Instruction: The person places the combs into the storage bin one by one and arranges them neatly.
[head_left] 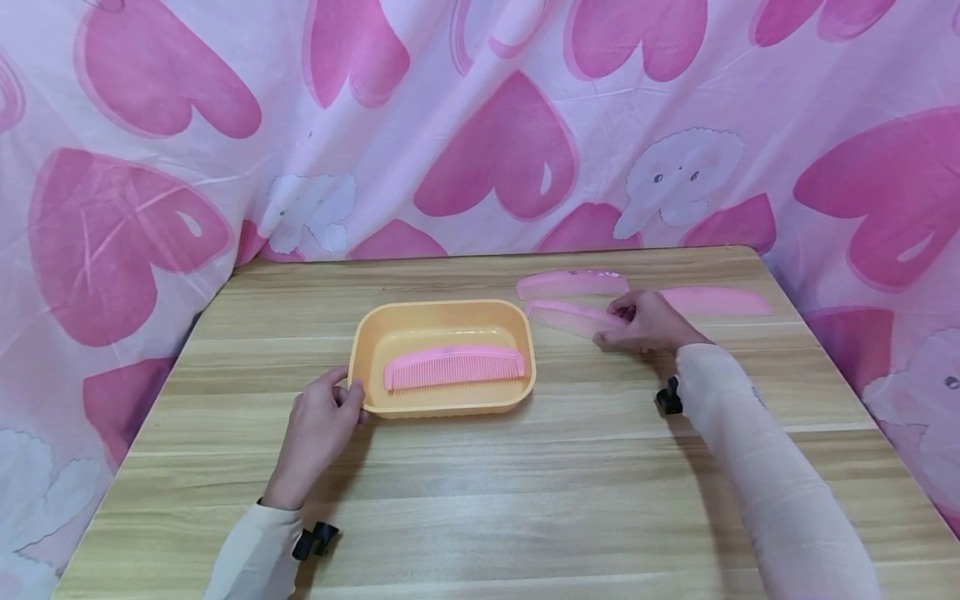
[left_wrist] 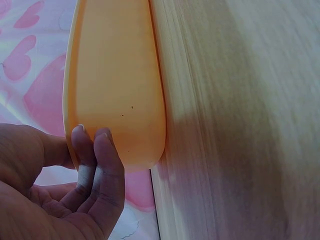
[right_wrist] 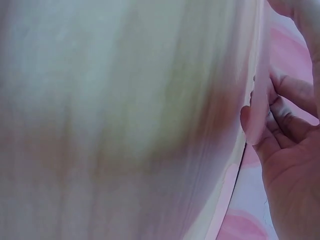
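Heart-print cloth (head_left: 495, 150) hangs behind the table (head_left: 540, 492), tray (head_left: 442, 410) and combs (head_left: 573, 285).

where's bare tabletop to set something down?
Most room: tabletop in front of the yellow tray, between the sleeves. Also between the tray and the tabletop's left edge, behind the left hand. Crowded: right rear, two pink combs near the right hand and its held comb; the tray holds another comb.

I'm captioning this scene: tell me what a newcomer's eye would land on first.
Likely the orange tray on the wooden table, with a pink comb inside. Next, the heart-printed cloth behind the table, then another pink comb in the fingers of the right hand.
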